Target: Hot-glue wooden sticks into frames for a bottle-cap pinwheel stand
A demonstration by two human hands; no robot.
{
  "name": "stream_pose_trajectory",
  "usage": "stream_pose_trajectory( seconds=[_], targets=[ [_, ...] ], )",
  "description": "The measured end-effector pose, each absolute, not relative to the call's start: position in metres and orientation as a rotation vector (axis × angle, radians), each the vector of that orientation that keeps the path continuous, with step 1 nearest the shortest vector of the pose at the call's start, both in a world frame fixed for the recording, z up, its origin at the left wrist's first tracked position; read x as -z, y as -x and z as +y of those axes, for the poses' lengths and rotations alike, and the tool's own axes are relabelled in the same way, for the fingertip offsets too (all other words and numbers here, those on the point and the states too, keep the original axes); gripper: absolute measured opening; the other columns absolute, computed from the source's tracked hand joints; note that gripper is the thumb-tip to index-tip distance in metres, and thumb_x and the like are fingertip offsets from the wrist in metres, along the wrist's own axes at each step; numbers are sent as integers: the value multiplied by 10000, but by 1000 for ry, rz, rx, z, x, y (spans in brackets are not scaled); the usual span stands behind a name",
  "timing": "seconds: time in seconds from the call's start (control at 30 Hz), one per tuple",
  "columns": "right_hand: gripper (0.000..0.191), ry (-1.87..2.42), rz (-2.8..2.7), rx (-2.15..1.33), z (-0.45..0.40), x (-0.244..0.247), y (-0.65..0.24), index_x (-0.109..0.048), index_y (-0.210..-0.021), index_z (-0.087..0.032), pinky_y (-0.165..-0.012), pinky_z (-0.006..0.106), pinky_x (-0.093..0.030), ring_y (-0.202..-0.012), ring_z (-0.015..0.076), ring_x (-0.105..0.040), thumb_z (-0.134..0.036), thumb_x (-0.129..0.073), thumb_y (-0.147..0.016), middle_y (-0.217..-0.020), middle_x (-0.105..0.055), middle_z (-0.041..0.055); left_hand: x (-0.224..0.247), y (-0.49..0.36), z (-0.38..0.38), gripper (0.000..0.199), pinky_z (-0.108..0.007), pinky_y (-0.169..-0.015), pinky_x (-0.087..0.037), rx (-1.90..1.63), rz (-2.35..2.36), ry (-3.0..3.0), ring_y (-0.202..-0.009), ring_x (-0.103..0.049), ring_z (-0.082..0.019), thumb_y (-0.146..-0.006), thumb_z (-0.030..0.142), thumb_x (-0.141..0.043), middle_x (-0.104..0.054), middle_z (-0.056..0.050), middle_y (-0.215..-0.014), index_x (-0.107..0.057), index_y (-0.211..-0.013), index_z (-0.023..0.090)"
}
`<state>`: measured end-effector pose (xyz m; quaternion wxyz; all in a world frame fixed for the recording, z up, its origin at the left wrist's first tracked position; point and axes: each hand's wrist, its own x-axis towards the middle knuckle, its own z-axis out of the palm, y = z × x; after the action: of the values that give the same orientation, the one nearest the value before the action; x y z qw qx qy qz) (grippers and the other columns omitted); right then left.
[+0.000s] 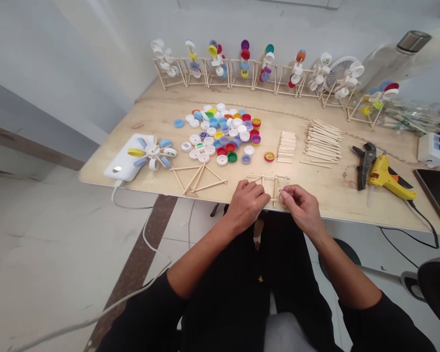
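Observation:
A small frame of thin wooden sticks (275,188) lies flat at the table's front edge, between my two hands. My left hand (250,200) is closed on the left side of this stick frame, its fingertips at the lower stick. Just right of the frame, my right hand (302,204) is closed in a pinch; what sits between thumb and finger is too small to make out. A second stick frame with triangular sides (200,180) rests to the left. Behind the hands are short sticks in a row (286,146) and a stack of longer sticks (322,142).
A pile of coloured bottle caps (220,132) covers the table's middle. A cap pinwheel (154,150) rests on a white power bank (122,164). Rightward are pliers (364,164), a yellow glue gun (388,180) and a phone (436,193). Several finished cap wheels on stick stands (245,73) line the back.

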<state>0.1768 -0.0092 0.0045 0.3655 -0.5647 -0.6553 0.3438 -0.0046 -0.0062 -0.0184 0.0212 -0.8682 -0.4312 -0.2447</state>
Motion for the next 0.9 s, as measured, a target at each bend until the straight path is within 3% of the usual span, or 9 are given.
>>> stream_pose_trajectory(
  seconds=[0.9],
  targets=[
    [243,1480,-1741,-791,-10,2,-174,-566,-791,-194,-521,231,-393,-522,105,-490,-420,-501,-852,-629,-594,-9,16,7,-2,232,-347,-829,-328,679,-1235,2728,-766,-458,-166,-928,192,-400,-565,-25,-778,-599,-810,206]
  ],
)
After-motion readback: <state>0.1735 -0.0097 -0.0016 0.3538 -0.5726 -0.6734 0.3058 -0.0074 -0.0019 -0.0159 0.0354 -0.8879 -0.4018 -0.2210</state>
